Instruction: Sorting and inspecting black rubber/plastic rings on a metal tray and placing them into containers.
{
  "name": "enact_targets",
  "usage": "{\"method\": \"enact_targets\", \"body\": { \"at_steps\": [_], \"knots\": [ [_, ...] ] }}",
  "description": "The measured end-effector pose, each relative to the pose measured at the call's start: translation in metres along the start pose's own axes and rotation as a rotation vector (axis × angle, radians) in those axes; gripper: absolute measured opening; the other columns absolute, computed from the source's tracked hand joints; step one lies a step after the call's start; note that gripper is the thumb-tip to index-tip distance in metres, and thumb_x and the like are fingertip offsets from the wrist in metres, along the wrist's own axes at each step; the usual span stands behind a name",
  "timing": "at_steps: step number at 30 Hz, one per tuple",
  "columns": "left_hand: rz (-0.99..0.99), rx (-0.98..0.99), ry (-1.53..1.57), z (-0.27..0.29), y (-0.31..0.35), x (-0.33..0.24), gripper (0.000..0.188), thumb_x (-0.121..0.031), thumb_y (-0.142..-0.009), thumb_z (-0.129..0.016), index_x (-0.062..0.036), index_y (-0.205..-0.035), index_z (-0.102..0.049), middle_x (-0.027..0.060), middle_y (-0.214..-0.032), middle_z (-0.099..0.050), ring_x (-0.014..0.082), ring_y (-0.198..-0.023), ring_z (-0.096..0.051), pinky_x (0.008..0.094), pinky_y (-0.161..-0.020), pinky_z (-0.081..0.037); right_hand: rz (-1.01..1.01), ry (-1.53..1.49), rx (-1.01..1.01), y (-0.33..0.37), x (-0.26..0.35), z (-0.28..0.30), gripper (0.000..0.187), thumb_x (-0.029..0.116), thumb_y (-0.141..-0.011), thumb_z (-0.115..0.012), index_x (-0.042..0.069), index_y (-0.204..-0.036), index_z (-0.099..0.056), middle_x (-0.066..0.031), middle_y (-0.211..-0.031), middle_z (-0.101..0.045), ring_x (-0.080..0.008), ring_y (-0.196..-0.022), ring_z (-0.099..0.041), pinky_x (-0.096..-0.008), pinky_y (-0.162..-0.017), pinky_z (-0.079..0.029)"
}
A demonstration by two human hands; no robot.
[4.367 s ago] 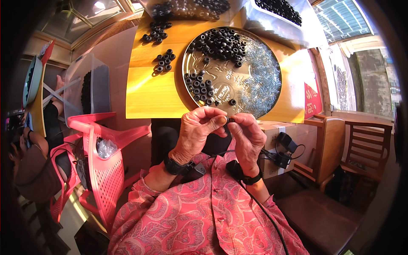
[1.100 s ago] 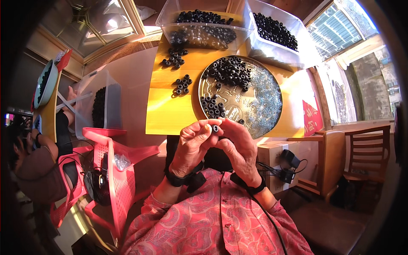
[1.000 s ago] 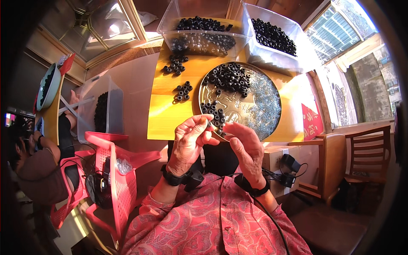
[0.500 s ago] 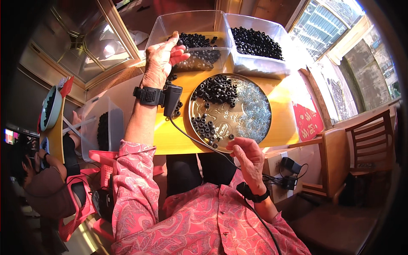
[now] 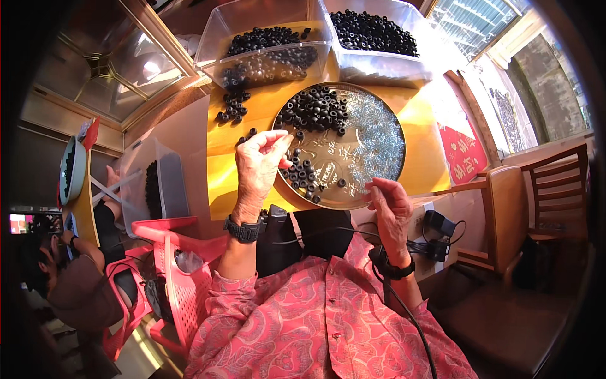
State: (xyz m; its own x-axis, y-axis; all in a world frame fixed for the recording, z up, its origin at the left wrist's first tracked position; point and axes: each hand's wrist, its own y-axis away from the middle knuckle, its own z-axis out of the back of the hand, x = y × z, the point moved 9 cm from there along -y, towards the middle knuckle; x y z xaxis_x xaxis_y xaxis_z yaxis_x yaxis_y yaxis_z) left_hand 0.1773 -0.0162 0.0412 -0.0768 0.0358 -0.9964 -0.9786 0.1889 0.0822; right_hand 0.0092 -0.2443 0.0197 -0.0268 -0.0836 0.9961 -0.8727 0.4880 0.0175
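My left hand (image 5: pixel 260 165) is over the near left edge of a round gold-toned tray (image 5: pixel 338 155), thumb and fingertips pinched together. Anything between them is too small to make out. My right hand (image 5: pixel 391 205) is at the tray's near right rim, thumb and forefinger closed; what they hold, if anything, cannot be made out. Black ring-shaped beads (image 5: pixel 315 110) are heaped at the tray's far left, and a smaller group of black beads (image 5: pixel 302 175) lies beside my left fingertips. Tiny clear bluish pieces (image 5: pixel 377 136) cover the right side. One black bead (image 5: pixel 341 183) sits apart near the front.
Behind the tray stand two clear bins of black beads, a left bin (image 5: pixel 252 18) and a right bin (image 5: pixel 382 65). Loose beads (image 5: pixel 233 108) lie on the yellow table (image 5: pixel 432 167). Another person (image 5: pixel 76 278) sits at left beyond a pink chair (image 5: pixel 189 303). A cable crosses my lap.
My left hand has come back from the left bin to the tray's near left edge. My right hand has shifted right along the rim. The view has tilted slightly.
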Motion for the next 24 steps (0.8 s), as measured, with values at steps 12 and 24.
{"method": "enact_targets", "body": {
  "at_steps": [12, 24],
  "knots": [
    [-0.5, 0.132, -0.814, -0.106, 0.065, 0.008, 0.025, -0.014, -0.074, -0.075, -0.0034, -0.094, -0.067, 0.0126, -0.089, -0.06, 0.0308, -0.087, -0.06, 0.0391, -0.075, -0.049, 0.242, 0.367, -0.029, 0.0, 0.008, 0.005, 0.013, -0.003, -0.085, -0.064, 0.001, -0.098, -0.063, -0.0057, -0.082, -0.061, -0.0114, -0.067, -0.06, -0.0242, -0.057, -0.047],
    [-0.541, 0.027, -0.587, -0.086, 0.074, 0.001, 0.018, -0.002, -0.077, -0.072, -0.0015, -0.093, -0.065, 0.012, -0.087, -0.061, 0.0224, -0.068, -0.062, 0.0315, -0.062, -0.051, 0.565, 0.903, -0.026, -0.021, 0.028, -0.038, 0.014, 0.007, -0.08, -0.066, 0.005, -0.094, -0.063, -0.0099, -0.088, -0.057, -0.0269, -0.078, -0.06, -0.0369, -0.064, -0.048]
  ]
}}
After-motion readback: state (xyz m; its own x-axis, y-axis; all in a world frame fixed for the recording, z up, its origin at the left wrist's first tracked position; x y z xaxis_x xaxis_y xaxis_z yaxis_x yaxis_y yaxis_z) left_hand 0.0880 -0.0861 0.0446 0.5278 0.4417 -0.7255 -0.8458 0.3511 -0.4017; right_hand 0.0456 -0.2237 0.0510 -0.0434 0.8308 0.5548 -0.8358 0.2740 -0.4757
